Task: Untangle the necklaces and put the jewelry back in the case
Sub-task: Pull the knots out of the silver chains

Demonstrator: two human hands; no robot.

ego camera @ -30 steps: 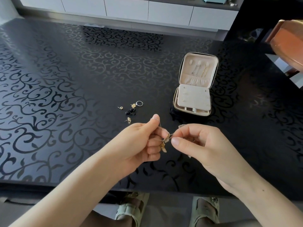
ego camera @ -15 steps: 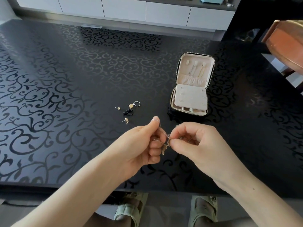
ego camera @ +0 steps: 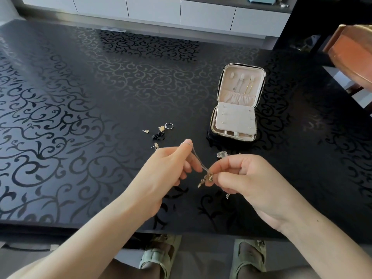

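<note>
Both of your hands are closed on the tangled necklaces (ego camera: 207, 176), a fine silver chain knotted up with small gold charms, held just above the glossy black scroll-patterned counter (ego camera: 80, 117) at lower centre of the frame. Your left hand (ego camera: 171, 170) pinches the chain between thumb and forefinger, and the chain runs taut down to the knot. Your right hand (ego camera: 247, 178) pinches the gold cluster, its other fingers curled in.

A pale silvery piece (ego camera: 221, 154) peeks out just above your right knuckles, and a short end of chain hangs below that hand. How many necklaces make up the tangle is too fine to make out.

The small zip-up jewelry case (ego camera: 234, 122) with cream lining stands open right of centre, with chains pinned in its lid. Left of it lie a silver ring (ego camera: 169, 126), a few gold earrings (ego camera: 161, 128) and a small black piece (ego camera: 158, 135) whose shape is hard to read.
</note>
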